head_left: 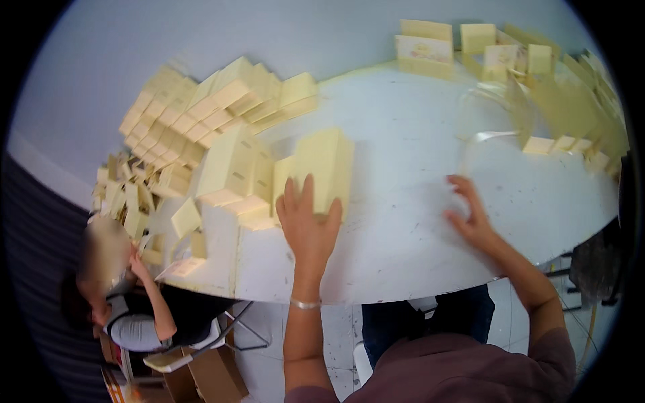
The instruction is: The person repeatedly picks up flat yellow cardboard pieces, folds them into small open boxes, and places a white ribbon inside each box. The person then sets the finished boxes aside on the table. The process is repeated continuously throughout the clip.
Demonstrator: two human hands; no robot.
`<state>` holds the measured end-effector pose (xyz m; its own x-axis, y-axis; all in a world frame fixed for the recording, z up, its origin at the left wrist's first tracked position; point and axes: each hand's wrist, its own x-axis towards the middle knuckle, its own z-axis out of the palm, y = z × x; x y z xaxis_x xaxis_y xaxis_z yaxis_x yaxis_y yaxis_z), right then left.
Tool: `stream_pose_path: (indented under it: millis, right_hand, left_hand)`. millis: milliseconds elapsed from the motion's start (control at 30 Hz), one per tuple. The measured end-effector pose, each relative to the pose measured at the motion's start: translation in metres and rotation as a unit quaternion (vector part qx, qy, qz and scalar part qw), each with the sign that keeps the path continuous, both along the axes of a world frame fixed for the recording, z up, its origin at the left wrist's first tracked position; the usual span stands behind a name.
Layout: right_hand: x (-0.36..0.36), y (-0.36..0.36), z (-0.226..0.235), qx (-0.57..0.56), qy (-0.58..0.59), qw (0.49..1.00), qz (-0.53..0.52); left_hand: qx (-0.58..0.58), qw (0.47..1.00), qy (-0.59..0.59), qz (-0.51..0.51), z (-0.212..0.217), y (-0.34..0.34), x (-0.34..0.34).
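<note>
My left hand (308,225) reaches to a pale yellow box (326,158) standing on the white table (403,221). Its fingers are spread against the near face of that box and are not wrapped round it. To the right, my right hand (476,221) hovers at the table with fingers apart and nothing in them. More pale yellow boxes (232,164) stand in a row just left of my left hand. A white ribbon (494,136) lies beyond my right hand, partly blurred.
Boxes are stacked (222,94) at the back left, beside a heap of small cardboard pieces (124,188). At the far right stand upright yellow panels and open boxes (564,101). A co-worker (141,322) sits at the left edge, hands near a folded piece (185,265).
</note>
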<state>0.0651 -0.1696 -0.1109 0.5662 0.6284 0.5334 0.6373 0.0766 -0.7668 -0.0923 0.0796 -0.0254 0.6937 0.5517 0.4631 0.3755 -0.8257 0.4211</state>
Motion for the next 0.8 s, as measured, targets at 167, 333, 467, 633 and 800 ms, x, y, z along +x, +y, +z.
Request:
stream_pose_path:
  millis: [167,333,467,633,800]
  right_hand:
    - [-0.042,0.006,0.048,0.128,0.085,0.988,-0.007]
    - [-0.039,-0.049,0.038,-0.048,0.046,0.983,-0.170]
    - [-0.039,-0.065,0.036,-0.115,-0.021,0.969,-0.218]
    - [0.020,-0.054,0.048,-0.237,-0.171,0.920,-0.260]
    - [-0.013,-0.057,0.091,-0.492,-0.060,0.865,-0.073]
  left_hand:
    - [-0.489,0.842,-0.096,-0.206,-0.018,-0.067,0.003]
    - [-0.417,0.890,-0.002,-0.186,-0.046,-0.092,0.022]
    - [-0.299,0.918,0.105,-0.237,-0.015,-0.106,0.046]
    - [-0.352,0.859,0.148,-0.341,-0.029,-0.136,0.057]
    - [0.054,0.988,0.084,-0.118,-0.018,-0.079,0.087]
